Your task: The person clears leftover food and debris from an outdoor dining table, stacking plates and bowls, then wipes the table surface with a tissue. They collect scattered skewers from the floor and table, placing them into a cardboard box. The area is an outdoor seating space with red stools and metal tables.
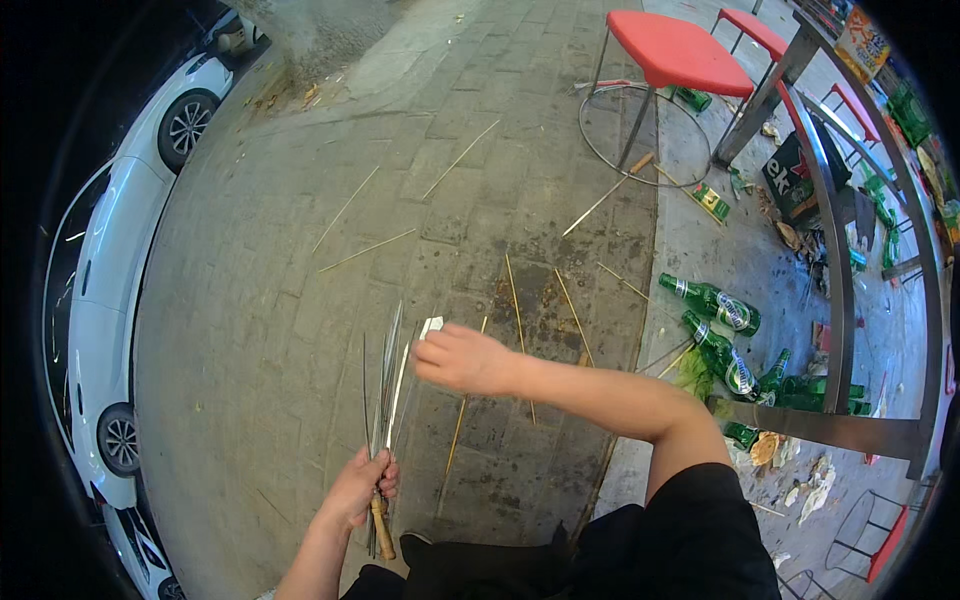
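My left hand grips a bundle of thin metal skewers, their tips pointing away from me. At least one has a wooden handle, which sticks out below my fist. My right hand is closed just beside the upper part of the bundle. A small white piece, probably paper tissue, pokes out past its fingers. Motion blur hides whether that hand touches the skewers. On the paving before me lie several loose bamboo sticks. Farther off lies another metal skewer with a wooden handle.
Green glass bottles lie on the right beside food litter and a metal table frame. A red stool stands ahead, its ring base over the paving. White cars are parked along the left. Dark stains mark the paving.
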